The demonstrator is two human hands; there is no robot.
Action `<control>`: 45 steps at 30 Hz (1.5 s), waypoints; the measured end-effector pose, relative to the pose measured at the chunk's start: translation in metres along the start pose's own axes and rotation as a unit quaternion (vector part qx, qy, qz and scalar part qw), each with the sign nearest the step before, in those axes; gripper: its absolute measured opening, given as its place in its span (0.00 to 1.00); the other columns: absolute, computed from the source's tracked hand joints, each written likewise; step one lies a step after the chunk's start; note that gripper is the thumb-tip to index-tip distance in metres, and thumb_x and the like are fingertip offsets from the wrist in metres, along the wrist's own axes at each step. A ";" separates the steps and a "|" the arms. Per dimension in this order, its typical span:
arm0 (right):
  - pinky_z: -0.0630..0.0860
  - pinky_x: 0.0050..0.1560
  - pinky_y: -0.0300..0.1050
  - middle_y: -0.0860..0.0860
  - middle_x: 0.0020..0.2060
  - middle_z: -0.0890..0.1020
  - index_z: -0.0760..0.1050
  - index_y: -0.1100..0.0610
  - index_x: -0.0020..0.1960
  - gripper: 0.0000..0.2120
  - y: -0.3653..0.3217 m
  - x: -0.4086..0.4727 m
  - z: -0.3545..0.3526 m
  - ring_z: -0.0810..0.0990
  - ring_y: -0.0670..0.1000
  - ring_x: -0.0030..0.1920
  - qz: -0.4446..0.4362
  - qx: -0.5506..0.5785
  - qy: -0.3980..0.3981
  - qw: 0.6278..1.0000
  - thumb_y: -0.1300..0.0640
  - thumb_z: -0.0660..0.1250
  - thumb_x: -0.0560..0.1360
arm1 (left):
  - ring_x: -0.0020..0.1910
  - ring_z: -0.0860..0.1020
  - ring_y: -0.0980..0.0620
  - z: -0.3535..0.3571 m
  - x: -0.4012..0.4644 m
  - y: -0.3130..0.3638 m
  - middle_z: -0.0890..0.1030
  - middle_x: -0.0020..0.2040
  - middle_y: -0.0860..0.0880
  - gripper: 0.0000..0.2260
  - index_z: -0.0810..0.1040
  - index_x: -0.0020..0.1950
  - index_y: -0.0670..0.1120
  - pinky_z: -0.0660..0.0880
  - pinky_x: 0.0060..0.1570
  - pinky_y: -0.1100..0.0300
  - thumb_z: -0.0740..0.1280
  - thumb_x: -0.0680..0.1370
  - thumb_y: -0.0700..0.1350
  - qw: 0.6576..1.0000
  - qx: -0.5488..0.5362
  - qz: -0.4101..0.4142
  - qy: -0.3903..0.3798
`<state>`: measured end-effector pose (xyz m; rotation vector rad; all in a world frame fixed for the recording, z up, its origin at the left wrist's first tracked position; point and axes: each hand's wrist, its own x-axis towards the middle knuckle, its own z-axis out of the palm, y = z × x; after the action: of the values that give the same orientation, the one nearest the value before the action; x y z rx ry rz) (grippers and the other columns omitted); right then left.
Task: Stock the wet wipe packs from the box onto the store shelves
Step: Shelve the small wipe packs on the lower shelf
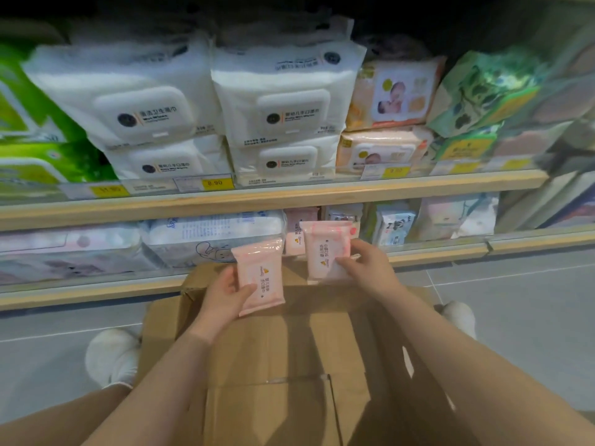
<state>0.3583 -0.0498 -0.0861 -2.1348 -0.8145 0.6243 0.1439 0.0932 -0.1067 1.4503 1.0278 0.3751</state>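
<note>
A cardboard box (277, 365) is seen nearest, on the floor between 2 white shoes. Above it, 1 pink pack (259, 278) is gripped by the left hand (222, 297), thumb curled across its front. A second pink pack (325, 252) is pinched along its right edge by the right hand (370, 268), held at the lower shelf (434, 254) lip. It could be snagged on that lip or dropped, since only 1 edge is held. Matching packs are stocked just behind.

Glossy pink plastic wipe packs (260, 278), matt brown cardboard box (283, 349), smooth wood-look shelf edge (257, 201), matt grey floor tiles (515, 300)
</note>
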 end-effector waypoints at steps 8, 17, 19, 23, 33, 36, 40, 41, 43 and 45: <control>0.74 0.44 0.47 0.53 0.48 0.81 0.77 0.59 0.56 0.10 -0.006 0.078 0.039 0.78 0.53 0.46 -0.033 -0.022 0.041 0.998 0.56 0.63 0.78 | 0.52 0.75 0.54 -0.015 0.037 -0.010 0.76 0.58 0.50 0.19 0.70 0.65 0.44 0.74 0.41 0.68 0.66 0.76 0.33 1.000 0.007 -0.024 -0.012; 0.64 0.34 0.39 0.57 0.44 0.80 0.76 0.65 0.53 0.10 0.020 0.122 0.074 0.76 0.53 0.44 0.063 -0.068 0.014 0.996 0.61 0.60 0.78 | 0.44 0.76 0.63 -0.019 0.051 -0.016 0.77 0.49 0.53 0.17 0.70 0.58 0.48 0.75 0.34 0.73 0.67 0.74 0.32 0.999 -0.008 -0.018 -0.032; 0.64 0.40 0.36 0.55 0.48 0.80 0.74 0.66 0.61 0.14 0.021 0.115 0.073 0.75 0.52 0.46 0.065 -0.047 0.015 0.997 0.60 0.61 0.78 | 0.46 0.76 0.59 -0.018 0.050 -0.016 0.77 0.49 0.54 0.17 0.70 0.58 0.48 0.76 0.35 0.72 0.67 0.74 0.31 0.999 -0.015 -0.015 -0.031; 0.68 0.43 0.38 0.52 0.51 0.78 0.73 0.61 0.63 0.16 0.011 0.083 0.056 0.76 0.51 0.49 0.023 -0.018 0.015 0.999 0.55 0.64 0.78 | 0.46 0.77 0.60 -0.015 0.046 -0.014 0.78 0.50 0.53 0.15 0.72 0.54 0.50 0.77 0.37 0.70 0.67 0.74 0.33 0.999 -0.009 -0.011 -0.039; 0.74 0.43 0.34 0.51 0.46 0.83 0.80 0.57 0.52 0.09 -0.013 0.003 0.016 0.81 0.48 0.46 -0.040 0.039 -0.171 0.984 0.57 0.71 0.73 | 0.41 0.81 0.65 0.040 0.018 0.022 0.80 0.47 0.55 0.18 0.74 0.50 0.53 0.76 0.38 0.69 0.67 0.73 0.29 0.993 -0.049 0.054 -0.092; 0.72 0.38 0.29 0.49 0.42 0.82 0.77 0.51 0.43 0.05 -0.014 -0.002 0.003 0.80 0.46 0.41 -0.043 0.053 -0.147 0.987 0.61 0.69 0.74 | 0.46 0.80 0.59 0.052 0.014 0.032 0.80 0.49 0.55 0.15 0.74 0.48 0.55 0.77 0.41 0.67 0.69 0.74 0.34 0.992 -0.028 0.074 -0.102; 0.73 0.38 0.32 0.47 0.42 0.81 0.77 0.51 0.48 0.04 -0.011 0.011 -0.011 0.81 0.44 0.41 -0.055 0.021 -0.092 0.994 0.58 0.68 0.75 | 0.60 0.75 0.54 0.036 0.025 0.019 0.78 0.59 0.56 0.16 0.75 0.59 0.56 0.72 0.60 0.53 0.64 0.75 0.61 0.937 0.315 0.151 -0.024; 0.74 0.40 0.33 0.47 0.45 0.82 0.77 0.52 0.51 0.05 -0.010 0.018 -0.012 0.81 0.45 0.44 -0.058 0.022 -0.076 0.995 0.58 0.68 0.75 | 0.66 0.70 0.54 0.027 0.029 0.007 0.74 0.65 0.56 0.24 0.71 0.66 0.57 0.67 0.65 0.50 0.58 0.74 0.66 0.889 0.426 0.166 -0.033; 0.75 0.42 0.34 0.49 0.47 0.82 0.77 0.53 0.56 0.09 -0.008 0.035 -0.010 0.81 0.47 0.45 -0.062 0.025 -0.045 0.997 0.59 0.67 0.76 | 0.73 0.60 0.54 0.010 0.036 -0.019 0.62 0.74 0.56 0.32 0.58 0.74 0.60 0.55 0.71 0.45 0.49 0.72 0.71 0.817 0.547 0.160 -0.087; 0.73 0.39 0.31 0.49 0.47 0.82 0.77 0.55 0.57 0.10 -0.005 0.053 -0.001 0.81 0.47 0.44 -0.058 0.018 -0.024 0.998 0.59 0.66 0.76 | 0.75 0.52 0.54 0.003 0.039 -0.047 0.55 0.77 0.56 0.34 0.47 0.75 0.62 0.44 0.72 0.44 0.49 0.72 0.70 0.794 0.574 0.163 -0.115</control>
<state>0.3927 -0.0099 -0.0905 -2.0312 -0.9406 0.6268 0.1507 0.1141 -0.1636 2.7098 0.7870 -0.2830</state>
